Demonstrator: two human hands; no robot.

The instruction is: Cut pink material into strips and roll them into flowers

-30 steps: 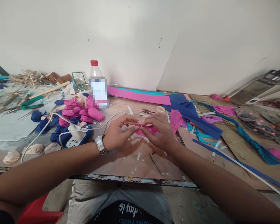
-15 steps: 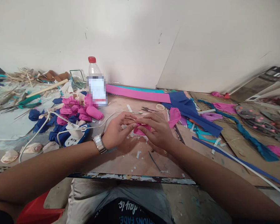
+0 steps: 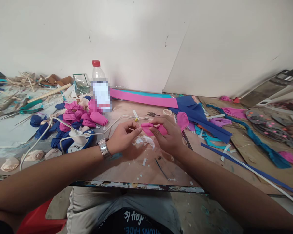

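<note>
A pink strip of what looks like crepe paper (image 3: 147, 126) is held above the table between my two hands, its left part rolled up. My left hand (image 3: 120, 138), with a metal-banded watch (image 3: 103, 147) at the wrist, pinches the roll's left end with thumb and forefinger. The thumb and fingers of my right hand (image 3: 169, 136) close around the strip's right part. Beyond the right knuckles shows another stretch of pink paper (image 3: 183, 121); whether it joins the held piece is hidden. Below the hands lies a whitish translucent scrap (image 3: 146, 140).
Pink rolled pieces (image 3: 74, 113) and a power strip (image 3: 75, 146) with a white cable lie at the left. Behind stands a red-capped bottle (image 3: 97, 70) near a blurred phone-like screen (image 3: 102, 94). Blue sheets (image 3: 192, 110), a tape ring (image 3: 167, 112) and a teal twisted strip (image 3: 254, 136) lie right.
My hands have drawn slightly apart and the pink roll between them shows more openly. The whitish scrap beneath is now uncovered, and a small yellow bit shows by the cable tip.
</note>
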